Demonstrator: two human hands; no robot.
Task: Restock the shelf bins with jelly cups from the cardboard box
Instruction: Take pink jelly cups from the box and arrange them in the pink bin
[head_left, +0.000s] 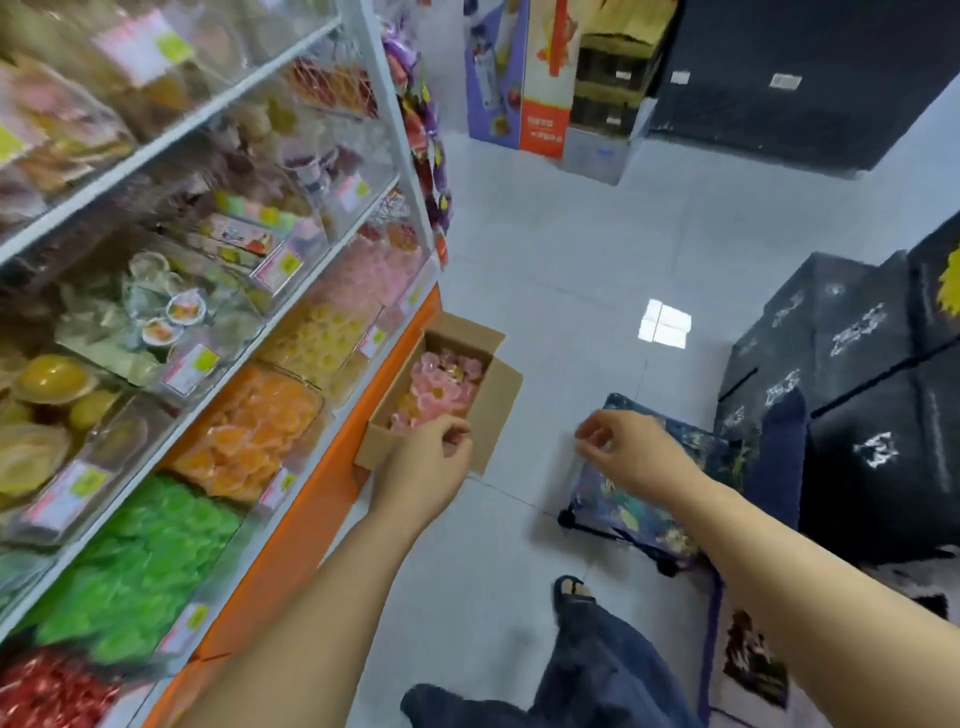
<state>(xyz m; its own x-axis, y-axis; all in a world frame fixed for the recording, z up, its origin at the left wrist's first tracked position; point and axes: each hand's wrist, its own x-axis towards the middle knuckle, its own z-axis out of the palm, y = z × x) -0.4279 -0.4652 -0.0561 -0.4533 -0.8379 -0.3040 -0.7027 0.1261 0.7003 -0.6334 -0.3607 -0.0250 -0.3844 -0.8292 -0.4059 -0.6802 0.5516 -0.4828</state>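
An open cardboard box (498, 400) sits on the floor against the orange shelf base and holds pink jelly cups (441, 387) with a few yellow ones. My left hand (431, 457) hovers over the box's near end, its fingers curled round what looks like a pink jelly cup; blur hides the detail. My right hand (631, 447) hangs to the right of the box above a patterned stool, thumb and fingers curled toward each other; whether anything sits between them is too blurred to tell. The clear shelf bins hold orange (249, 431), yellow (322, 338), pink (374, 265) and green jelly cups (135, 566).
A low stool with a dark floral cushion (639, 499) stands right of the box. Black wrapped cartons (852, 395) are stacked at the right, more boxes (545, 78) at the back. My leg and sandalled foot (571, 592) are on the pale tiled floor (571, 249).
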